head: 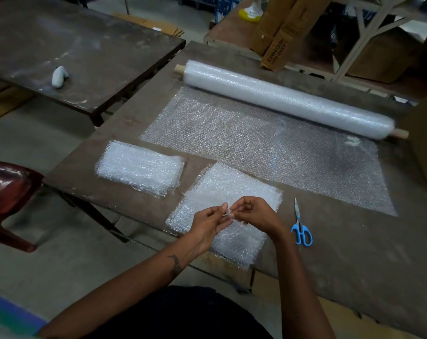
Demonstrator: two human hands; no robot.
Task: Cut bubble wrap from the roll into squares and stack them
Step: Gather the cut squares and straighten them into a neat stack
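Bubble wrap [268, 148] lies unrolled from the roll [288, 99] across the bench [354, 241], flat for cutting. Left hand [207, 223] and right hand [259, 214] pinch a small clear scrap [228, 212] between them above a cut piece [232, 189]. Scissors [300, 226] rest just right; 1 stack [140, 167] sits left, clear of the work.

Bubble wrap roll [288, 101]: long, white, on a wooden core, lying diagonal at far side of the table [354, 241]. Unrolled sheet [268, 148]: clear, flat, spread from the roll toward the near edge. Stack of cut pieces [140, 167]: white, lying flat w/ ragged edges, left of sheet's near-left corner. Larger cut piece [229, 189]: flat, near side of sheet, overhanging table edge. Scissors [300, 228]: blue handles, closed, lying right of that piece, tips pointing toward the roll.
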